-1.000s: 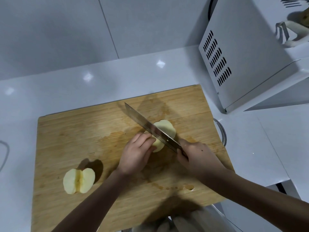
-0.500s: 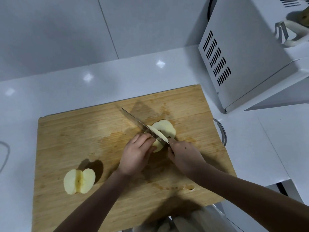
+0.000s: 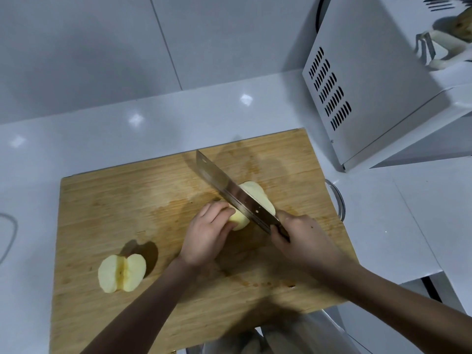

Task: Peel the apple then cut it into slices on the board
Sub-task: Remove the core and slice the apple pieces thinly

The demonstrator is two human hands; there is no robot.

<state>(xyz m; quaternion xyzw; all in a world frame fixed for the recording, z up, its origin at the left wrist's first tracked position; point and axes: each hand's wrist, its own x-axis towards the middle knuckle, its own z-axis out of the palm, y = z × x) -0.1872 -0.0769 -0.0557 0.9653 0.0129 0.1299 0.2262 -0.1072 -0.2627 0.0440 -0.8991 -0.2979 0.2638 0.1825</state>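
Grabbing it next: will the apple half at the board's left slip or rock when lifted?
Probably slippery: the apple half is peeled, bare flesh. Likely rocks if nudged: its cut face shows upward, so the rounded side seems down.

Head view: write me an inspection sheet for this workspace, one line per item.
Surface: white counter carrying a wooden board, which has wet stains near its middle.
Job's things: peeled apple half under the knife blade; second half at the board's near left, core showing.
Clutter: glass rim beside the board's right edge; white-handled tool on the microwave.
Hands: left hand holds the apple half; right hand grips the knife handle.
Cables: black cable behind the microwave.
Surroundings: grey tiled wall.
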